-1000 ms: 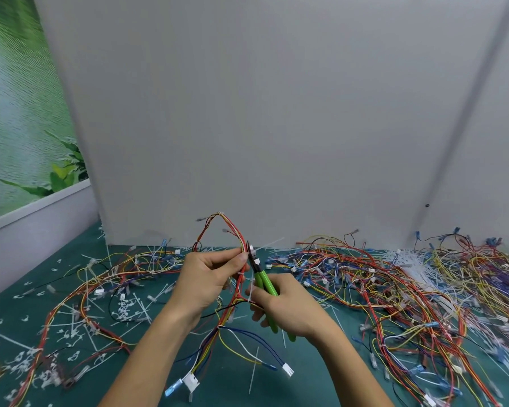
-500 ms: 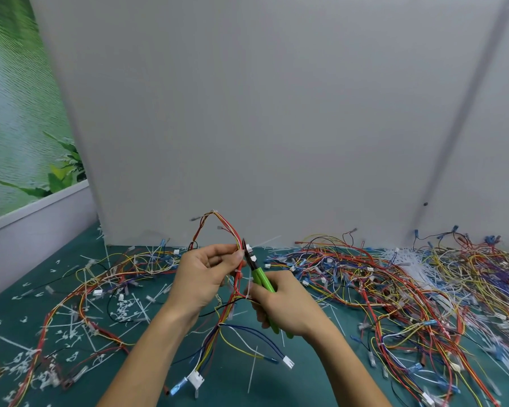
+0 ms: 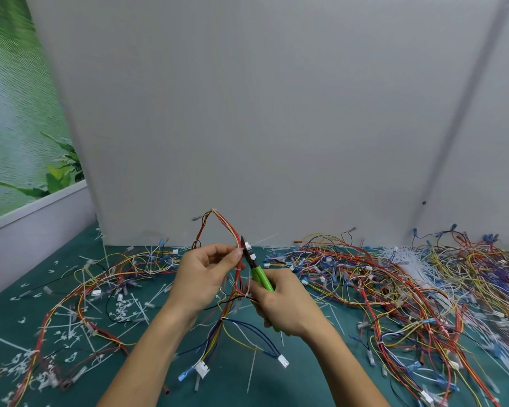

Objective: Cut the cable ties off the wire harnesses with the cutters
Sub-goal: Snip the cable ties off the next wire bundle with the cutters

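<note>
The left grip (image 3: 206,277) pinches a harness (image 3: 218,220) between thumb and fingertips. It holds the harness looped upright above the middle of the surface (image 3: 291,386), with loose ends and white connectors trailing toward the near edge. The right grip (image 3: 285,306) is curled round the green handles of the cutters (image 3: 260,276). Their dark tip points up against the harness, just beside the left thumb, at a small white piece; whether that is a tie I cannot tell. More harnesses (image 3: 394,289) lie heaped along the far edge and toward the right edge. Cut ties (image 3: 71,333) litter the left side.
</note>
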`<move>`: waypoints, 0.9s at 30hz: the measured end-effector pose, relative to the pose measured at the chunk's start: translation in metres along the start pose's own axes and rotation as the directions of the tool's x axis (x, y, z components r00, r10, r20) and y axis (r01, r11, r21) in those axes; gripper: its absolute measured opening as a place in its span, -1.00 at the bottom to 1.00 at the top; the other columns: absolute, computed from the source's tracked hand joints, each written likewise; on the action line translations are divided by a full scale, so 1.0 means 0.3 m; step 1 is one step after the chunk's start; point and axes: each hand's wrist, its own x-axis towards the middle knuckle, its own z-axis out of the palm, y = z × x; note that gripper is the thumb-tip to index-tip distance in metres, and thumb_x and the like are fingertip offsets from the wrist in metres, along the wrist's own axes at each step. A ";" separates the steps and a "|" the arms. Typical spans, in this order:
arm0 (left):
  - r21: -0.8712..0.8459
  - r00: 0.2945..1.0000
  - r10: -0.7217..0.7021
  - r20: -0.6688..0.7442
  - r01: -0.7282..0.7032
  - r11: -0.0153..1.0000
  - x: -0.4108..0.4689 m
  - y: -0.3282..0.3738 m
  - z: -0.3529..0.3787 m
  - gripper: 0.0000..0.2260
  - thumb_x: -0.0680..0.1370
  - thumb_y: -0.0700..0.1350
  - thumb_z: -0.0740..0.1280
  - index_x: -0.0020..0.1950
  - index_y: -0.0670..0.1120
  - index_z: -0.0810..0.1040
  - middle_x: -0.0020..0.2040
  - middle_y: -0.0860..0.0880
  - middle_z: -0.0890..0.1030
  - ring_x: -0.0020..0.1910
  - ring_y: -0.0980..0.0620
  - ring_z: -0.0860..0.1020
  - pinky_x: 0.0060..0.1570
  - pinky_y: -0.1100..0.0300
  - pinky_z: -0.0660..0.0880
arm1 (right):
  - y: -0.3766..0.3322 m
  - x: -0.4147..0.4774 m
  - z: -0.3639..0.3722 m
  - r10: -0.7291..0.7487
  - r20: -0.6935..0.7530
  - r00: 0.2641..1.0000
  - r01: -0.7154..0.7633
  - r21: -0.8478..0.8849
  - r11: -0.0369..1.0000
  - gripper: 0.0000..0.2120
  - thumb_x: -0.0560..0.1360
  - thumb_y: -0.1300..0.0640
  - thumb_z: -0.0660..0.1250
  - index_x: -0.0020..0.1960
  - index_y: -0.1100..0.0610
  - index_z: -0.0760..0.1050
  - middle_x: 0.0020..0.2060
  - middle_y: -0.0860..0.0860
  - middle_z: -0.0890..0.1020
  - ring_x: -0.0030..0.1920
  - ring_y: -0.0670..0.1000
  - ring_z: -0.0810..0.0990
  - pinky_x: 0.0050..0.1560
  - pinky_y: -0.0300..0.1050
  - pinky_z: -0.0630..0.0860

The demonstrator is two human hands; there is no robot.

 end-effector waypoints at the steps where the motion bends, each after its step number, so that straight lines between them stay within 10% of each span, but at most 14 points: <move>1: 0.010 1.000 0.002 -0.002 -0.002 1.000 -0.001 0.000 0.001 -0.75 0.40 0.12 0.46 -0.05 0.00 0.73 -0.13 -0.03 0.75 -0.09 0.08 0.70 -0.16 0.33 0.55 | 0.000 -0.001 0.001 0.003 0.001 1.000 -0.003 -0.001 1.000 -0.68 0.62 0.02 0.25 -0.20 0.23 0.42 -0.41 0.07 0.48 -0.43 0.07 0.47 -0.34 0.12 0.64; 8: 0.133 0.998 0.047 -0.048 -0.041 0.990 0.008 -0.013 -0.002 -0.96 0.52 -0.03 0.48 -0.12 0.11 0.71 -0.06 0.06 0.70 -0.04 0.12 0.64 0.05 0.19 0.54 | -0.009 -0.006 0.012 0.037 0.026 0.999 -0.037 -0.023 0.999 -0.74 0.61 0.03 0.22 -0.11 0.20 0.49 -0.34 0.06 0.61 -0.37 0.01 0.62 -0.22 0.29 0.66; 13: 0.263 0.997 0.076 -0.022 -0.068 0.962 -0.001 -0.017 0.015 -0.96 0.60 -0.03 0.40 -0.05 0.06 0.63 -0.27 0.15 0.64 -0.32 0.26 0.54 -0.30 0.44 0.41 | -0.008 -0.007 0.009 0.063 0.070 0.996 -0.059 -0.052 0.997 -0.75 0.62 0.02 0.19 -0.13 0.16 0.48 -0.34 0.09 0.61 -0.39 0.06 0.65 -0.26 0.20 0.66; 23: 0.302 0.992 0.128 -0.007 -0.120 0.946 -0.007 -0.010 0.023 -0.95 0.61 -0.08 0.38 -0.04 0.01 0.63 -0.13 0.06 0.67 -0.10 0.11 0.61 -0.08 0.35 0.54 | 0.003 -0.001 -0.004 0.056 -0.006 0.998 -0.057 -0.105 0.993 -0.69 0.62 0.01 0.24 -0.19 0.19 0.47 -0.40 0.08 0.52 -0.47 0.03 0.51 -0.53 -0.13 0.47; 27: 0.309 0.993 0.116 -0.021 -0.104 0.945 -0.009 -0.011 0.023 -0.95 0.61 -0.08 0.38 -0.03 0.02 0.62 -0.13 0.09 0.67 -0.09 0.14 0.61 -0.07 0.35 0.55 | 0.003 0.004 0.002 0.036 -0.001 0.999 -0.036 -0.135 0.990 -0.77 0.63 0.01 0.24 -0.09 0.12 0.53 -0.20 0.16 0.68 -0.21 0.16 0.68 -0.11 0.18 0.64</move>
